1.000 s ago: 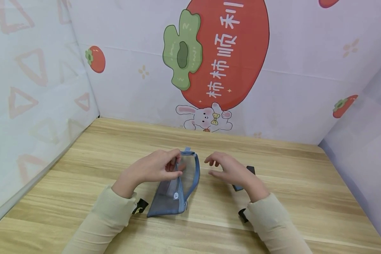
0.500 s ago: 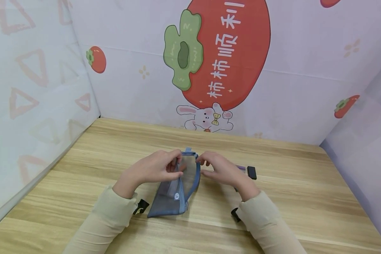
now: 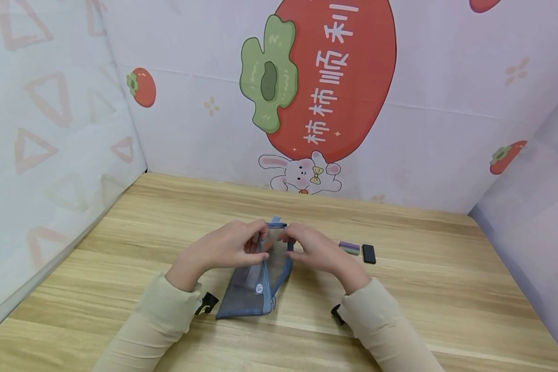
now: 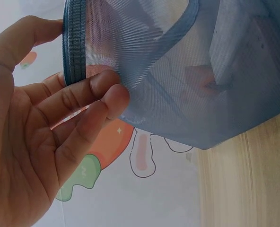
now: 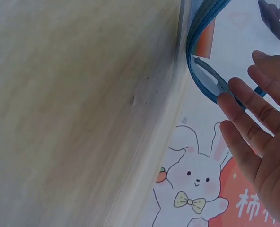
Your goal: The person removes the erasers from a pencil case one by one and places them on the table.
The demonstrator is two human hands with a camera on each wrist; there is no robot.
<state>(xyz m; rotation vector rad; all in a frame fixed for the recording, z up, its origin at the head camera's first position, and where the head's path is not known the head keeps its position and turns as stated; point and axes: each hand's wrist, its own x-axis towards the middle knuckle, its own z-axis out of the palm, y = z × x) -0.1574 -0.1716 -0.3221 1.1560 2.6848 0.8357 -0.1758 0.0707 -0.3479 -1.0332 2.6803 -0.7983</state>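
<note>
A blue-grey mesh zip pouch (image 3: 246, 292) stands with its zipper undone on the wooden table. My left hand (image 3: 230, 248) pinches one zipper edge of it between thumb and fingers; in the left wrist view the zipper tape (image 4: 74, 45) lies in that pinch. At the opposite side of the mouth is my right hand (image 3: 318, 250). Its fingers reach over the rim, and in the right wrist view they are spread and fairly straight beside the zipper edge (image 5: 201, 87). Whether they touch it is hard to tell. A pale block-like shape (image 4: 253, 52) shows through the mesh.
Behind my right hand lie a small purple-and-grey piece (image 3: 349, 248) and a black rectangular piece (image 3: 369, 253). Black pieces show beside both cuffs, one near the left sleeve (image 3: 155, 310). A printed cloth wall (image 3: 428, 139) borders the wooden table (image 3: 423, 320) at the back.
My right hand has moved left, from beside the pouch to its mouth, uncovering the purple-and-grey piece and the black one. The left hand keeps its pinch with hardly any movement.
</note>
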